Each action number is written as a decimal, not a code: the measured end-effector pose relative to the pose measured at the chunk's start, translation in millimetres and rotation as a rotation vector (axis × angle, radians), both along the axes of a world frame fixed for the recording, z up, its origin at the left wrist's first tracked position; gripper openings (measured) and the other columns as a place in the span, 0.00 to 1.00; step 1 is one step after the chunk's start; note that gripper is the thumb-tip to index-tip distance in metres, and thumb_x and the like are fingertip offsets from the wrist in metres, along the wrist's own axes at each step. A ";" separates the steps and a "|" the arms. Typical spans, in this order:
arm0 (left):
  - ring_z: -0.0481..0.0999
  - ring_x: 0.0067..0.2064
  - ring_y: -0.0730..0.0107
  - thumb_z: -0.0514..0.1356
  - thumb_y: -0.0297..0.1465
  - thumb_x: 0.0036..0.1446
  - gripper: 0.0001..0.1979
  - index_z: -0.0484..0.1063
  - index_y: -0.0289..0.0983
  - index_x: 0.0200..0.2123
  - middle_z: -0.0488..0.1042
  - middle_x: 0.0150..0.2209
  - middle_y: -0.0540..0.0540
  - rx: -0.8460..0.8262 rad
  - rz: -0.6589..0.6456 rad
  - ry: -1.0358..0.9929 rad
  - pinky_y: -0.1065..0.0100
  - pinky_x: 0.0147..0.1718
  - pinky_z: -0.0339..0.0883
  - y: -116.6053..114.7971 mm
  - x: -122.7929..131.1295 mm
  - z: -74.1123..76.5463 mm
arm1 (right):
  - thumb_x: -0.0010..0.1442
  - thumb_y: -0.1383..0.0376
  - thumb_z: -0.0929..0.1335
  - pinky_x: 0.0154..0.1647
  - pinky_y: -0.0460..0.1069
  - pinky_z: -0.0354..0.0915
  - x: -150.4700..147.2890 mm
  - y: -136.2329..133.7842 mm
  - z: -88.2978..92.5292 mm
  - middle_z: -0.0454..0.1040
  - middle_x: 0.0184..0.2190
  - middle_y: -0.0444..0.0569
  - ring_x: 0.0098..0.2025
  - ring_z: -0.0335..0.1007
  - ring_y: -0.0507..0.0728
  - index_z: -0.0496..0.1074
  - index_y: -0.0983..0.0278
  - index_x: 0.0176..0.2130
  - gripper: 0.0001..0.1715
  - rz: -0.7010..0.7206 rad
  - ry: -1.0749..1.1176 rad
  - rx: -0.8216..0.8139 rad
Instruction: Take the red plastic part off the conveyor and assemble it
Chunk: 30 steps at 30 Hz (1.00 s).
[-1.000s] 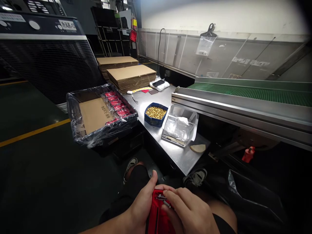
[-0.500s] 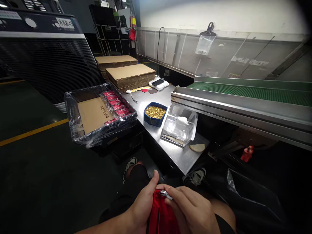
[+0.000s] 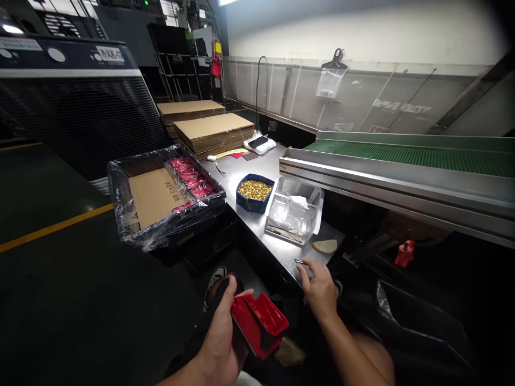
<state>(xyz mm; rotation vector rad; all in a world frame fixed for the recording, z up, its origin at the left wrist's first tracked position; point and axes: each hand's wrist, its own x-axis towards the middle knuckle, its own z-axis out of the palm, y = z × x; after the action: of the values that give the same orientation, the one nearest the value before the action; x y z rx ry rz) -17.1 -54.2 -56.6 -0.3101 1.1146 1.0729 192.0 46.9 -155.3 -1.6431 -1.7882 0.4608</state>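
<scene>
My left hand is wrapped round a red plastic case with a dark strip along it, held tilted above my lap. One end of the case faces right and shows a hollow. Pinched between thumb and fingertips, a small shiny metal piece is in my right hand, over the front edge of the metal table. Its exact kind is too small to tell. Near that hand lie a beige half-round pad and a clear plastic bin with bags and thin tools in it.
A blue tub of small brass-coloured parts stands behind. At the left is a plastic-lined crate with cardboard and red wrapped items. Stacked cardboard and a phone lie farther back. A green conveyor runs along the right.
My right hand has left the red case and moved forward and right to the table edge with the metal piece. My left hand has tilted the case, turning its hollow end to the right.
</scene>
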 end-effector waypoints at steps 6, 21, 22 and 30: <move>0.82 0.38 0.49 0.63 0.54 0.58 0.31 0.71 0.36 0.54 0.80 0.35 0.39 0.010 0.036 0.091 0.55 0.36 0.79 0.8 -5.4 2.4 | 0.65 0.52 0.68 0.59 0.66 0.65 4.7 31.3 -36.1 0.75 0.49 0.53 0.55 0.68 0.63 0.75 0.61 0.49 0.19 -0.077 -0.064 0.004; 0.80 0.47 0.47 0.58 0.57 0.60 0.28 0.73 0.36 0.41 0.79 0.42 0.36 -0.014 -0.138 0.015 0.59 0.39 0.77 7.8 7.1 -0.9 | 0.59 0.55 0.73 0.63 0.52 0.70 -38.6 -119.3 37.0 0.76 0.58 0.49 0.60 0.73 0.61 0.67 0.53 0.61 0.32 0.188 0.478 -0.035; 0.78 0.51 0.46 0.57 0.58 0.60 0.29 0.73 0.36 0.43 0.79 0.45 0.35 0.038 -0.215 0.110 0.58 0.42 0.77 5.6 5.2 -5.0 | 0.56 0.59 0.74 0.60 0.50 0.72 -37.9 -119.5 37.7 0.78 0.55 0.48 0.57 0.75 0.60 0.70 0.53 0.59 0.31 0.134 0.504 -0.081; 0.67 0.65 0.48 0.69 0.53 0.52 0.32 0.72 0.52 0.60 0.71 0.61 0.45 1.040 -0.666 1.094 0.52 0.70 0.54 -9.1 -27.2 -10.0 | 0.48 0.58 0.78 0.52 0.51 0.77 -16.1 -120.8 52.5 0.79 0.50 0.52 0.51 0.78 0.62 0.76 0.57 0.53 0.32 0.083 0.745 -0.294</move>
<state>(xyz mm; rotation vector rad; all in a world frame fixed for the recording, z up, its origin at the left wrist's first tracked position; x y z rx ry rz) -44.3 -63.3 -66.6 1.5262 1.2442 1.0391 175.9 -73.8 -102.8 -1.3164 -1.2581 1.2358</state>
